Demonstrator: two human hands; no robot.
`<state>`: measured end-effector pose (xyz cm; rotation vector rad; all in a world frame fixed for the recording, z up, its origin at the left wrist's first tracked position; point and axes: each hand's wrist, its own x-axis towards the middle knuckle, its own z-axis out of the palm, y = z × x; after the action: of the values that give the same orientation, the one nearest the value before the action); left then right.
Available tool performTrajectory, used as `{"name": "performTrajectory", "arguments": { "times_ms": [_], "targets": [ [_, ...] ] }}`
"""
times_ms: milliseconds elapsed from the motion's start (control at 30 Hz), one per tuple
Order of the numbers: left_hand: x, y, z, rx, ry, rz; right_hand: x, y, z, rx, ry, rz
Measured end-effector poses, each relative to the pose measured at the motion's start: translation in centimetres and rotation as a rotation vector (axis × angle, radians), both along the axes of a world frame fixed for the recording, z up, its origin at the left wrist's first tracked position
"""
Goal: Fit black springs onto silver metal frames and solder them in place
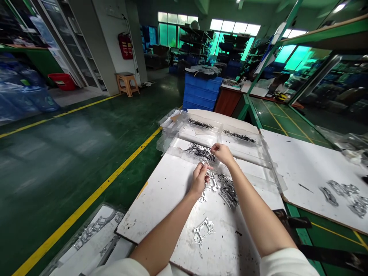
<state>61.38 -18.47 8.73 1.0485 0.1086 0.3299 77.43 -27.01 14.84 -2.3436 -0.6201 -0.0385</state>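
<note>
Near the middle of the white tabletop point(161, 203), my left hand point(198, 182) is closed around a thin silver metal frame point(213, 183). My right hand point(223, 154) is just beyond it, fingers pinched together at the near edge of a heap of small black pieces point(198, 150). Whatever sits between those right fingertips is too small to make out. The black heap lies in a clear plastic tray point(179, 152). Right of my left hand is a pile of metal frames point(228, 191). A single loose metal frame point(211, 227) lies closer to me.
Behind are more black pieces point(238, 136) in clear trays. Further metal parts point(345, 193) lie on the board at right, and others in a tray point(97, 230) low at left. Blue crates point(201, 92) stand past the table. A person point(277, 84) sits at the back right.
</note>
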Motion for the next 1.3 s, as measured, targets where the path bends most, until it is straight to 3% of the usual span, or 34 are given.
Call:
{"name": "performTrajectory", "arguments": {
  "times_ms": [167, 333, 433, 533, 700, 967, 1100, 1300],
  "targets": [
    [0.1, 0.1, 0.1, -0.054, -0.012, 0.015, -3.3, -1.5, -0.2, 0.237, 0.031, -0.07],
    [0.0, -0.2, 0.3, 0.0, 0.002, 0.018, -10.7, -3.4, -1.7, 0.822, 0.347, -0.046],
    [-0.2, -0.8, 0.5, 0.045, -0.012, 0.0, -14.1, -4.1, -3.1, 0.945, 0.464, -0.065],
    [-0.5, -1.5, 0.4, 0.076, -0.037, -0.046, -15.3, -4.5, -4.4, 1.023, 0.511, -0.124],
    [-0.6, -2.2, -0.2, 0.183, -0.055, -0.068, -15.4, -5.1, -5.2, 1.047, 0.509, -0.117],
    [-0.5, -2.0, -0.3, 0.243, -0.036, -0.073, -15.6, -6.4, -5.0, 0.847, 0.338, -0.077],
    [-0.7, -1.7, -0.1, 0.295, -0.074, -0.149, -15.2, -7.2, -4.8, 0.865, 0.227, -0.129],
    [-1.3, -1.9, 0.6, 0.507, -0.168, -0.269, -15.3, -7.9, -4.4, 0.862, 0.193, -0.089]
  ]
}}
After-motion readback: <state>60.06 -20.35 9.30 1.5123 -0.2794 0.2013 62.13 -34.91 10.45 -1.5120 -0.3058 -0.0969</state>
